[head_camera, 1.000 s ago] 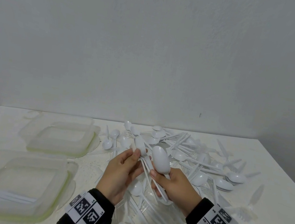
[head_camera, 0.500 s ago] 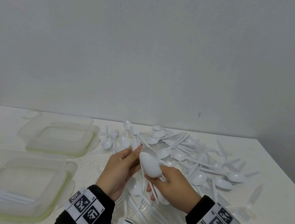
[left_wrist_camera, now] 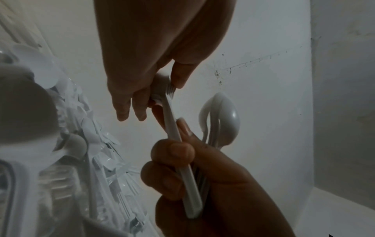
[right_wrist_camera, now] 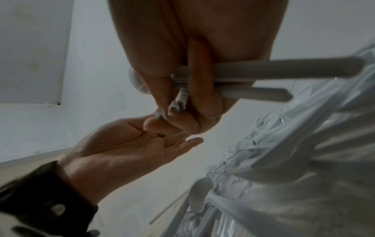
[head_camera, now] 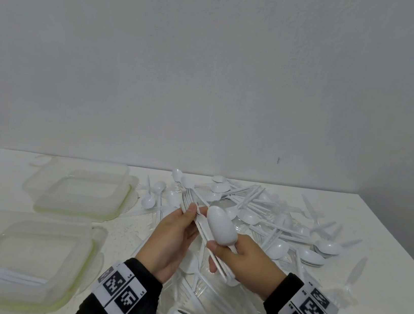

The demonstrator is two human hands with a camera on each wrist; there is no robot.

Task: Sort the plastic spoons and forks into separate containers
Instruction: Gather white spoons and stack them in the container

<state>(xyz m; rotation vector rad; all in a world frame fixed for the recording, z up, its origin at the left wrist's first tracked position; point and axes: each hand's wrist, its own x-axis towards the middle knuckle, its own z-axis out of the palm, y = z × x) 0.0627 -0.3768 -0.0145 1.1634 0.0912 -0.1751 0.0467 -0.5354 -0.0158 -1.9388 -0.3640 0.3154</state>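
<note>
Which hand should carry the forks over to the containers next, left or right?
Left, probably. The left hand already pinches the forks at their tined ends, and both containers sit on its side of the table. The right hand grips the spoons and the forks' handles, and would only need to release the forks.

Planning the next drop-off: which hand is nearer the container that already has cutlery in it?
Left. The left hand is the one on the side of the near container, pinching fork heads. The right hand grips spoons beyond it, farther off.
</note>
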